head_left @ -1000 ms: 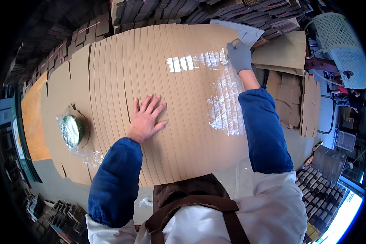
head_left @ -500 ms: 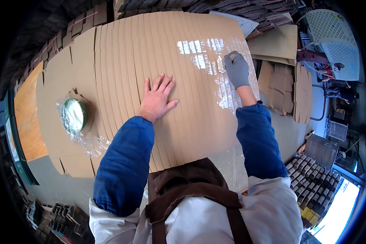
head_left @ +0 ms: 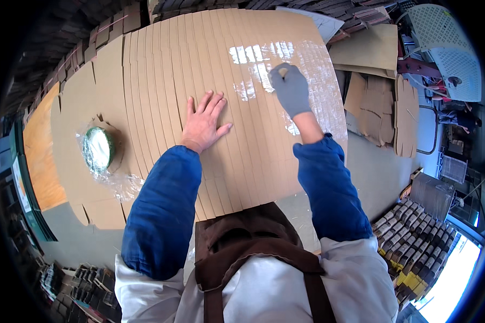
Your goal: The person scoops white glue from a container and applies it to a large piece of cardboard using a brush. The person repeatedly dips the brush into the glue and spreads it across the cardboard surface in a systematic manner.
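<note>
Cardboard (head_left: 248, 167) was streaked with white paste (head_left: 247, 54) towards its far right corner.

Near its middle, the overlapped layers were covered by the bare left hand (head_left: 203, 126), laid palm-down, fingers spread, nothing gripped. A tool (head_left: 283, 71), mostly hidden, was clenched in the gloved right hand (head_left: 292, 90) amid the paste, nearer the far edge than the near one. Towards the left edge, a tub (head_left: 98, 151) was placed, with film (head_left: 125, 187) crumpled about it. Layers could be dragged askew if the left hand's pressure were eased mid-stroke; gaps could be left by uneven paste; the right sleeve (head_left: 331, 188) could be smeared if lowered onto it.
</note>
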Tool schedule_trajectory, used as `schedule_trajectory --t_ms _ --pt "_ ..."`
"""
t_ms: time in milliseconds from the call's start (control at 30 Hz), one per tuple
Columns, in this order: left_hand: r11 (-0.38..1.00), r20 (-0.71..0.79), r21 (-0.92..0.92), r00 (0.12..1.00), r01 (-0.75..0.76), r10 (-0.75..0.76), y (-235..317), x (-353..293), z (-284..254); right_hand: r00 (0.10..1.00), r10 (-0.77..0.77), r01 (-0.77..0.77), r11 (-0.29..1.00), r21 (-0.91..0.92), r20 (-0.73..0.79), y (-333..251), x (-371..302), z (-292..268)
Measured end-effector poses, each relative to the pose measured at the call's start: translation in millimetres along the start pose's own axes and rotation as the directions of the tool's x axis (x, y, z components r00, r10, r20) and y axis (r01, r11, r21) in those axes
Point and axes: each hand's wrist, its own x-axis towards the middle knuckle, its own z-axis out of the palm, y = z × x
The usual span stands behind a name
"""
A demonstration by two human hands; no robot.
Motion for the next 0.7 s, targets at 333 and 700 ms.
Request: schedule_trajectory --t_ms 333,700 --pt "0.999 -0.029 0.051 1.000 0.000 0.002 -0.7 0.1 2.3 0.983 0.079 -0.113 0.971 0.208 0.164 -1.5 -71.5 -43.0" --pt "0.996 -0.027 0.087 1.000 0.012 -0.010 0.0 1.6 3.0 0.893 0.348 -0.440 0.537 0.720 0.287 -10.8 -128.7 -83.1"
